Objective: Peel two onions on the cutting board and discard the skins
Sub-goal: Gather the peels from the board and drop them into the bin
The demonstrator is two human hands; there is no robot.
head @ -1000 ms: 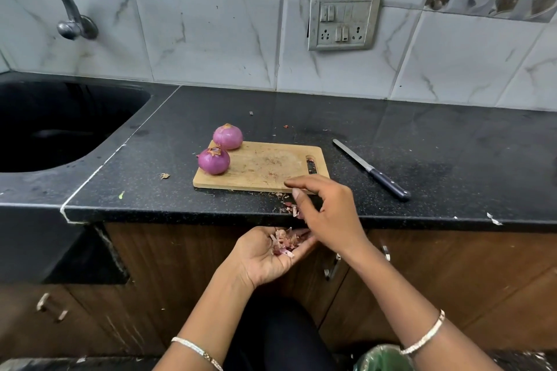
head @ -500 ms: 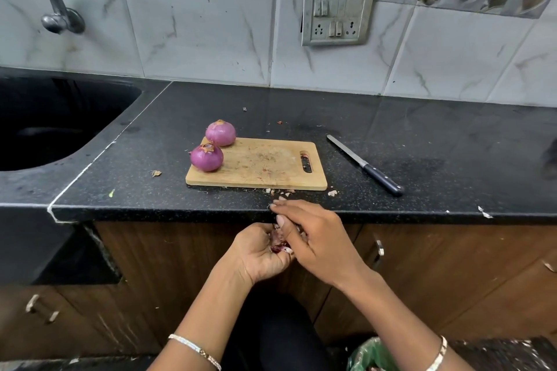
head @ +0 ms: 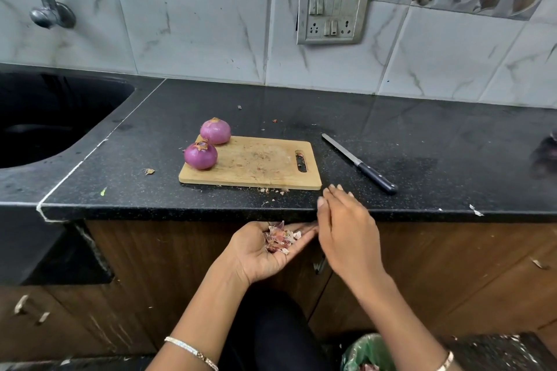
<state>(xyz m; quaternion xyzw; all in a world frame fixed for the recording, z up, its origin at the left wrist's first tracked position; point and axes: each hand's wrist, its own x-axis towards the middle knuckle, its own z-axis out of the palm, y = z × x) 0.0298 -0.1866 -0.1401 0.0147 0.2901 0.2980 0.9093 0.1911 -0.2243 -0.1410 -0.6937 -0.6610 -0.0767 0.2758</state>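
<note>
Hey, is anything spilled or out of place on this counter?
Yes: skin bits lie scattered on the counter along the front edge of the board, with stray scraps further left and right. The left hand cups a pile of skins below the counter edge. The wall switch plate sits askew, a dark gap showing above it.

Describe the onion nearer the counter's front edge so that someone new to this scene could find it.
On the black countertop, right of the sink, lies a wooden cutting board. At its left end, the wanted onion is the purple one closer to the counter's front edge. The other onion sits behind it on the board's far corner.
</note>
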